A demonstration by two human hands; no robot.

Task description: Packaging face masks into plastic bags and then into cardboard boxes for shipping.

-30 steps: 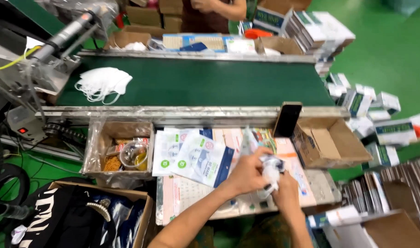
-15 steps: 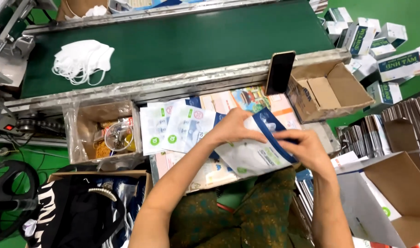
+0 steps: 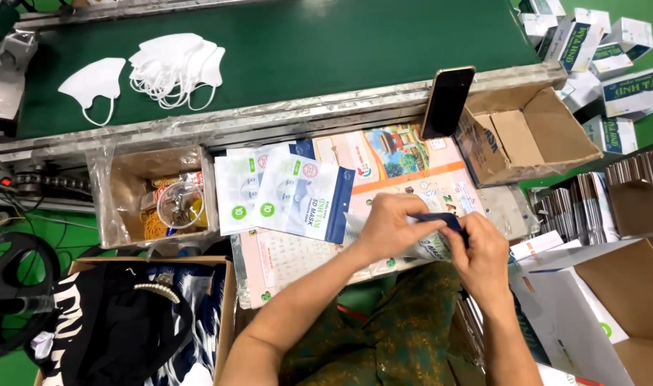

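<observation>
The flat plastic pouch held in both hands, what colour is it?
The flat plastic pouch is clear and white with a dark blue top edge, seen best in the head view.

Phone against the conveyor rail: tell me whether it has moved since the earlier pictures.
No. The phone still leans on the conveyor's metal rail, at the left corner of the open cardboard box, as before; only the camera's view has shifted.

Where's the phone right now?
In the head view the dark phone stands upper right, leaning on the conveyor's metal edge, beside the open cardboard box.
</observation>
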